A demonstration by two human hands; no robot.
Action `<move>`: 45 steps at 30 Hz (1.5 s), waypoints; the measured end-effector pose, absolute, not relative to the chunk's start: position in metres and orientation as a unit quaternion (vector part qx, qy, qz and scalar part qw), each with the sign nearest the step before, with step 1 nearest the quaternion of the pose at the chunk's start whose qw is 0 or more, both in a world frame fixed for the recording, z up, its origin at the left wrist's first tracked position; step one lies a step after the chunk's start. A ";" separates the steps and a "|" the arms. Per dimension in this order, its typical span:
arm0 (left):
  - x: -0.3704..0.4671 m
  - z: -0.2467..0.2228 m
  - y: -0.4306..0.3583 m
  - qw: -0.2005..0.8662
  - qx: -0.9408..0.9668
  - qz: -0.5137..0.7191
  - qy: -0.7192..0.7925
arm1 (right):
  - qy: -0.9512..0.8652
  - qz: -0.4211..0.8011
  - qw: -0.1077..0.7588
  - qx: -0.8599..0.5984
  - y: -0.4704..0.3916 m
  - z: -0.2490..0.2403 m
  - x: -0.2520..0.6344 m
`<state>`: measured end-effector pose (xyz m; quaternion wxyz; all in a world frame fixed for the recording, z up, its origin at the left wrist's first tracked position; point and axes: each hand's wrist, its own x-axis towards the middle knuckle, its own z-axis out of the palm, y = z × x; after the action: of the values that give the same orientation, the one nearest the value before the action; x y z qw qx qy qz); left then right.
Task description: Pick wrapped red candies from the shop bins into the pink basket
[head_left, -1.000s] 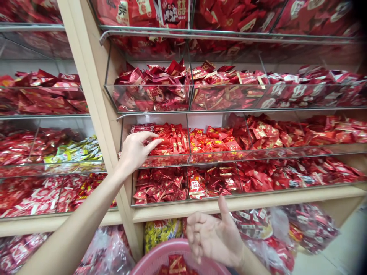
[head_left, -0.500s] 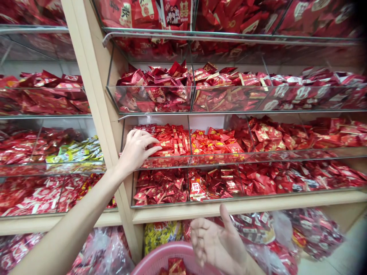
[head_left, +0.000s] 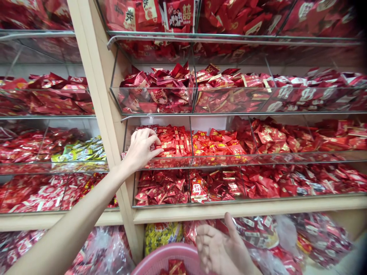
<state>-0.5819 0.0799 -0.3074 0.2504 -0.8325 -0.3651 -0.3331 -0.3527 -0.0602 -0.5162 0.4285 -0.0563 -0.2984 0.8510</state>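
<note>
My left hand (head_left: 142,147) reaches into the left compartment of a lower shelf. Its fingers are curled in around a dark red checkered packet (head_left: 153,147), part of which shows between thumb and fingers; the rest is hidden. Bright red packets with gold print (head_left: 176,139) lie beside it on the right. Lower down, my right hand (head_left: 219,244) is open, palm turned up, fingers loosely bent and thumb raised, with nothing in it. It overlaps the right side of a pink plastic basket (head_left: 160,252), where a few red packets (head_left: 176,266) lie.
Clear front panels (head_left: 155,101) edge the shelves, with red packets behind them. A wooden upright (head_left: 100,95) divides the shelving on the left. Beneath the wooden ledge (head_left: 177,215) are a bag of yellow packets (head_left: 163,235) and clear plastic bags of red goods (head_left: 318,236).
My left hand's fingers have drawn in more tightly over the checkered packets. My right hand has shifted slightly right and down, still open. The whole view has moved a little.
</note>
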 end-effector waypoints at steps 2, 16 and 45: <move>-0.582 -0.306 0.081 0.241 -0.834 -0.328 -0.371 | -0.300 0.850 0.429 -0.060 -0.060 -0.519 -0.352; -0.579 -0.305 0.082 0.224 -0.839 -0.325 -0.375 | -0.281 0.851 0.437 -0.069 -0.063 -0.533 -0.349; -0.580 -0.300 0.080 0.238 -0.850 -0.287 -0.373 | -0.266 0.864 0.427 -0.032 -0.065 -0.553 -0.347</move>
<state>-0.5797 0.0803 -0.2999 0.2385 -0.8495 -0.3731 -0.2868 -0.3467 -0.0647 -0.5534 0.4269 -0.0322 -0.2656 0.8638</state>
